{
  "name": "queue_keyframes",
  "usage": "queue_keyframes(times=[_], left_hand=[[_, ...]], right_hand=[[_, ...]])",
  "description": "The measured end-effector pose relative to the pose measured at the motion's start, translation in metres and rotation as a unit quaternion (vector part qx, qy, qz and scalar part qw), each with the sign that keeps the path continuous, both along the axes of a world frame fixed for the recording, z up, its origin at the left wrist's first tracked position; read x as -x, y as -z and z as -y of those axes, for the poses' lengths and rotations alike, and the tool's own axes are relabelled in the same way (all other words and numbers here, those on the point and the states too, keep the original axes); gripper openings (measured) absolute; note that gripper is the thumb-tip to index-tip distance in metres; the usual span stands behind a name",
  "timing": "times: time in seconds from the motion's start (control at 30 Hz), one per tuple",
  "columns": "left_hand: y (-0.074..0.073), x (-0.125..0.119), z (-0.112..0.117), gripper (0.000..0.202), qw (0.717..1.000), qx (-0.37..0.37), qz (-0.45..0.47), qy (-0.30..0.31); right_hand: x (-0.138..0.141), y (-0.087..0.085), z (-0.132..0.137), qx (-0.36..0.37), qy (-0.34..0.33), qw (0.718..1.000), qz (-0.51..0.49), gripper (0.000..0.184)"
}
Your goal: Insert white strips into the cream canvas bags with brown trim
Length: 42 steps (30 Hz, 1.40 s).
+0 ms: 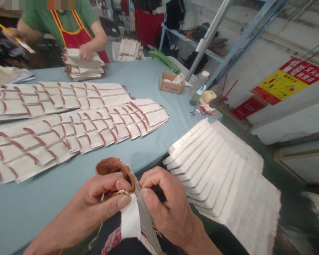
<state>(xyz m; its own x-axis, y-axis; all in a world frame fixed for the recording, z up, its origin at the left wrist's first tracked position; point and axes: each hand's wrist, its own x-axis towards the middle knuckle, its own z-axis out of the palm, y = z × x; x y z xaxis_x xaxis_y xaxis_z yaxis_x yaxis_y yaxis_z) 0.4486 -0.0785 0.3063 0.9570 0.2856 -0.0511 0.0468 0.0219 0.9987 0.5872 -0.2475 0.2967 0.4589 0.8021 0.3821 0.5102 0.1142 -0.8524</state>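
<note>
My left hand point(103, 198) pinches a piece made of off-white fabric point(143, 209) with brown leather-like material point(108, 166) bunched at its top. A short white strip point(130, 217) hangs from under my left thumb. My right hand point(170, 205) is closed at the fabric's right edge, thumb against bent forefinger. Whether a small tool or thread sits between those fingertips is too small to tell. The lower end of the piece hangs over my lap, partly hidden by my hands.
Overlapping off-white pieces with brown edging point(95, 124) lie in rows across the blue table point(138, 156). A fanned white stack point(215, 177) stands at right. A cardboard box point(172, 83) and bottles point(198, 94) sit near the far corner. Opposite, a co-worker rests one hand on a pile point(82, 67).
</note>
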Motion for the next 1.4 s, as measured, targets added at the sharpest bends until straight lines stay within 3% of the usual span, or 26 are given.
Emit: queue_keyframes(times=[0.07,0.13,0.27,0.37,0.63,0.8,1.0,1.1,1.23,1.3,1.4], left_hand=[[-0.003,0.006,-0.003,0.044,0.999,-0.051,0.008,0.016],[-0.005,0.011,-0.005,0.041,0.995,-0.095,0.014,0.030],[-0.008,0.017,-0.006,0.042,0.994,-0.101,0.023,0.038],[-0.009,0.021,-0.004,0.048,0.997,-0.076,0.018,0.029],[-0.007,0.026,0.006,0.050,0.997,-0.071,-0.002,0.010],[-0.011,0.019,0.012,0.056,0.995,-0.097,-0.002,0.005],[-0.004,0.021,0.020,0.056,0.997,-0.078,-0.019,-0.001],[-0.001,0.018,0.024,0.056,0.999,-0.026,-0.032,-0.005],[0.008,0.010,0.034,0.060,0.995,0.088,-0.037,-0.028],[0.016,0.008,0.040,0.061,0.990,0.133,-0.034,-0.042],[0.032,0.008,0.047,0.059,0.981,0.179,-0.044,-0.065]], right_hand=[[-0.008,-0.001,-0.003,-0.044,-0.050,0.998,-0.020,0.003],[-0.015,-0.001,-0.007,-0.066,-0.128,0.989,-0.033,0.008],[-0.023,-0.005,-0.016,-0.093,-0.200,0.975,0.011,0.010],[-0.024,-0.012,-0.017,-0.087,-0.195,0.974,0.075,0.006],[-0.024,-0.033,-0.014,-0.036,-0.150,0.946,0.285,0.036],[-0.024,-0.039,-0.009,-0.010,-0.151,0.935,0.322,0.040],[-0.025,-0.039,-0.005,-0.004,-0.144,0.921,0.362,0.044],[-0.027,-0.031,-0.008,-0.011,-0.138,0.931,0.337,0.037],[-0.036,-0.020,-0.015,-0.006,-0.167,0.967,0.190,0.022],[-0.042,-0.018,-0.017,0.021,-0.189,0.977,0.095,0.018],[-0.049,-0.017,-0.019,0.095,-0.223,0.970,-0.028,0.013]])
